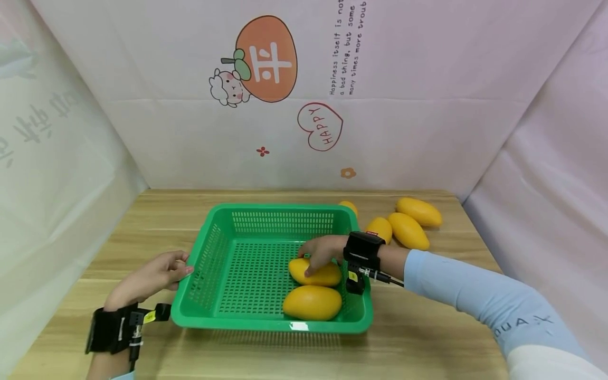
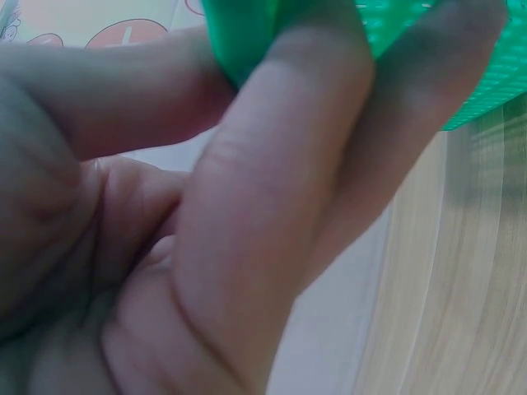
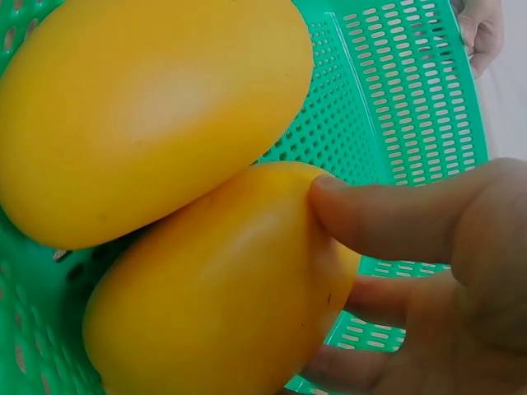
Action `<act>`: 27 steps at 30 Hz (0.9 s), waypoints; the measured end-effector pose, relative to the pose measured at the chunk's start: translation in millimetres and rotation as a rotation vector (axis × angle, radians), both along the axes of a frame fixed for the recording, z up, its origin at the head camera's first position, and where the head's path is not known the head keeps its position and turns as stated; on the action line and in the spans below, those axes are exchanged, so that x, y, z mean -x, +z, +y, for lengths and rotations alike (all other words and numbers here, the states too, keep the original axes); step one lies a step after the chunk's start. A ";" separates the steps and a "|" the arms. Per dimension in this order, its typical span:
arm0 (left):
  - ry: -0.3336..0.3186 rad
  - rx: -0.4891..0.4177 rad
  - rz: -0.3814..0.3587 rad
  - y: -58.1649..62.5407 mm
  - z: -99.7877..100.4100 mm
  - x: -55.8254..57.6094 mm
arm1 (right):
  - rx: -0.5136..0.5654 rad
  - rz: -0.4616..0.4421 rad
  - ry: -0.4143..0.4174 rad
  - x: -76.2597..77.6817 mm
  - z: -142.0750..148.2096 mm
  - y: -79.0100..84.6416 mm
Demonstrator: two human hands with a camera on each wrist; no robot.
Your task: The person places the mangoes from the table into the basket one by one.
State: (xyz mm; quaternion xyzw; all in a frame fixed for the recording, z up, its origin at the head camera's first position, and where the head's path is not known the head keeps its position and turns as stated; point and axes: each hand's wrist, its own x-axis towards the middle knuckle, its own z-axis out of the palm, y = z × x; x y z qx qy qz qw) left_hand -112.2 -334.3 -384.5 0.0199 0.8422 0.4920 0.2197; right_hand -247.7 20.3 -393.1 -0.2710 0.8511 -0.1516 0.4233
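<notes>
A green plastic basket [image 1: 256,322] stands on the wooden table. My left hand [image 1: 154,277] pinches its left rim between thumb and fingers; the left wrist view shows these fingers [image 2: 255,189] bent against the green edge. Inside the basket, at the right, my right hand [image 1: 325,250] grips a yellow mango [image 1: 315,273], with the thumb on its near side and the fingers on the far side. Right beside it, closer to me, lies a second mango [image 1: 312,303]. In the right wrist view the held mango [image 3: 222,288] touches or nearly touches the other mango [image 3: 156,107].
Several more mangoes lie on the table right of and behind the basket, among them one at the back [image 1: 419,212] and one in front of it [image 1: 408,230]. Another mango [image 1: 349,206] is partly hidden by the basket's back corner. White printed cloth [image 1: 404,132] encloses the table.
</notes>
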 end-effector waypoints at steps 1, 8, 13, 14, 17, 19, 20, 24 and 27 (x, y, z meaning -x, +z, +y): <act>-0.004 -0.007 0.001 0.1 -0.1 0.3 | 0.003 0.000 -0.002 -0.3 0.1 0.7; -0.006 -0.017 -0.001 0.7 0.6 0.5 | 0.025 0.010 0.003 -2.6 0.3 3.0; -0.015 -0.017 0.002 1.0 -0.1 0.7 | 0.049 0.045 0.027 -3.5 0.1 5.1; -0.016 -0.021 0.001 0.8 -0.3 0.8 | 0.057 0.049 0.031 -3.8 0.3 6.0; -0.020 -0.036 -0.002 0.7 -0.8 0.8 | 0.091 0.055 0.045 -4.7 1.3 9.9; -0.021 -0.042 -0.004 0.4 -1.0 0.7 | 0.109 0.050 0.053 -5.4 2.5 12.7; -0.020 -0.043 -0.004 0.3 -1.0 0.6 | 0.115 0.052 0.060 -5.7 3.1 14.3; -0.023 -0.044 -0.008 0.5 -0.8 0.6 | 0.133 0.055 0.070 -6.6 6.3 19.9; -0.024 -0.031 -0.007 2.0 -0.7 0.9 | 0.147 0.069 0.063 -6.1 10.0 23.3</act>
